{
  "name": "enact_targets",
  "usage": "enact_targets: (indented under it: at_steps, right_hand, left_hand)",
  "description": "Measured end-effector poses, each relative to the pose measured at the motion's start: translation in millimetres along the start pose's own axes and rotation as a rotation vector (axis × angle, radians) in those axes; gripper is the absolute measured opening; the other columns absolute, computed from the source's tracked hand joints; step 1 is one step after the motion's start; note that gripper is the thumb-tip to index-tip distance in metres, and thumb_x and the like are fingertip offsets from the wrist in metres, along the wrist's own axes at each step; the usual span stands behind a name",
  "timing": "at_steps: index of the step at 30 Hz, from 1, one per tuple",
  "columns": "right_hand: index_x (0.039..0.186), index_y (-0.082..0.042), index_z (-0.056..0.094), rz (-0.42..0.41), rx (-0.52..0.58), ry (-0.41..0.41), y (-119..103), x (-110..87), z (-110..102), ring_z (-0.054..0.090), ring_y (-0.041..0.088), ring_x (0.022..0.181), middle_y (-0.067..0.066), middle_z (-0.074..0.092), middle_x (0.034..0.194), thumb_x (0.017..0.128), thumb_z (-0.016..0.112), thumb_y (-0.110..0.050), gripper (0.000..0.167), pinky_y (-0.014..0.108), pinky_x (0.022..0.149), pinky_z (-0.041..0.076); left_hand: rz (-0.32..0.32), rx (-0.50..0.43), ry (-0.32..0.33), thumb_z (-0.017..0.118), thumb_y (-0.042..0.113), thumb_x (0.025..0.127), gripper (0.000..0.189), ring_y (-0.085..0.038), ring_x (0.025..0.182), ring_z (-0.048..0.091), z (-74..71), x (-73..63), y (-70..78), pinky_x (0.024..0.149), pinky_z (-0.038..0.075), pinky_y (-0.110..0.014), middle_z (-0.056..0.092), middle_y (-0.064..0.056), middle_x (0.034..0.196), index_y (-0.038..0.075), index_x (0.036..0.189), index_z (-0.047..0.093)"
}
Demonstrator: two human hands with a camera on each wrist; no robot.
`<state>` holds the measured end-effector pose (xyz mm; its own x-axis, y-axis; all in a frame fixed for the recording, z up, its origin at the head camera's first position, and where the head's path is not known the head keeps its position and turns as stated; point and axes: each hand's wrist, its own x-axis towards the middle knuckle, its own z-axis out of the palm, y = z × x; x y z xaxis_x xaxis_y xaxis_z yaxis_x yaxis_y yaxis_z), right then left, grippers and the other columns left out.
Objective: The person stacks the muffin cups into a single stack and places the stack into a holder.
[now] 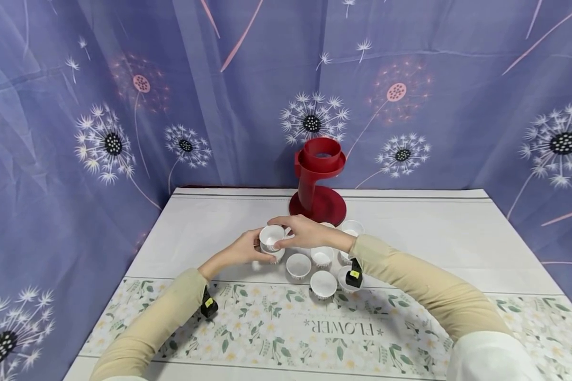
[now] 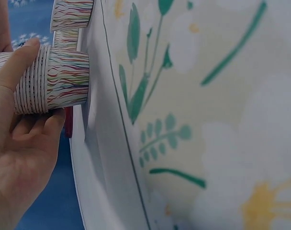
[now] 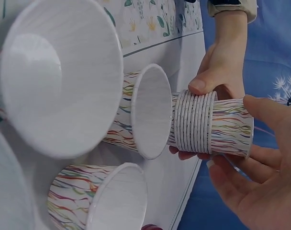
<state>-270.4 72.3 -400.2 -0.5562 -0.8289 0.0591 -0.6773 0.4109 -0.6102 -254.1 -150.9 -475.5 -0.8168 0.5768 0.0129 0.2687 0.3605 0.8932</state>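
Note:
My left hand grips a stack of nested paper cups, white inside with wavy coloured lines outside, its rims packed close together. The right hand holds a paper cup at the top of that stack, thumb on one side and fingers on the other. This top cup opens upward, and its patterned body shows above the stacked rims. In the left wrist view the thumb and fingers wrap the stack. Whether the top cup sits inside the stack or just over it, I cannot tell.
Several single paper cups stand upright on the table right of the stack, some partly under the right forearm. Behind them is a red stand with a round base and ring-shaped top. A floral cloth strip crosses the table's near side.

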Motion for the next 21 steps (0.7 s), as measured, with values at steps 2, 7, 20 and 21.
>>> enact_targets:
  at_steps: [2,7,20,21]
  right_hand:
    - [0.136,0.001,0.051,0.006,-0.009,-0.005,-0.2,0.9,0.7,0.059,0.024,0.114,0.012,0.059,0.133,0.088,0.072,-0.023,0.058,0.038,0.089,0.057]
    - [0.135,-0.001,0.053,0.01,-0.076,-0.027,-1.0,3.0,2.4,0.059,0.02,0.111,0.01,0.06,0.132,0.087,0.073,-0.023,0.056,0.03,0.087,0.056]
    - [0.134,-0.001,0.055,0.011,-0.134,-0.096,-4.3,5.1,3.1,0.057,0.03,0.098,0.014,0.061,0.12,0.086,0.073,-0.019,0.054,0.02,0.074,0.048]
    - [0.133,-0.001,0.055,0.016,-0.138,-0.097,-4.5,5.3,2.9,0.057,0.03,0.098,0.014,0.062,0.121,0.086,0.073,-0.019,0.054,0.021,0.075,0.048]
  left_hand:
    - [0.002,0.005,0.002,0.081,0.01,0.079,0.068,-0.024,0.108,0.063,-0.2,-0.2,-0.7,0.084,0.054,-0.023,0.06,-0.019,0.126,0.0,0.137,0.047]
    - [0.007,0.001,-0.003,0.08,0.009,0.079,0.068,-0.019,0.103,0.064,-0.3,-0.3,-2.5,0.081,0.055,-0.023,0.061,-0.019,0.123,0.0,0.137,0.047]
    - [-0.027,-0.031,-0.03,0.081,0.013,0.079,0.07,-0.019,0.103,0.066,-1.9,-1.8,1.1,0.08,0.057,-0.025,0.062,-0.016,0.122,0.002,0.138,0.047]
    - [-0.028,-0.029,-0.029,0.081,0.013,0.079,0.069,-0.019,0.103,0.066,-2.0,-1.5,1.0,0.08,0.057,-0.025,0.062,-0.016,0.122,0.003,0.138,0.047]
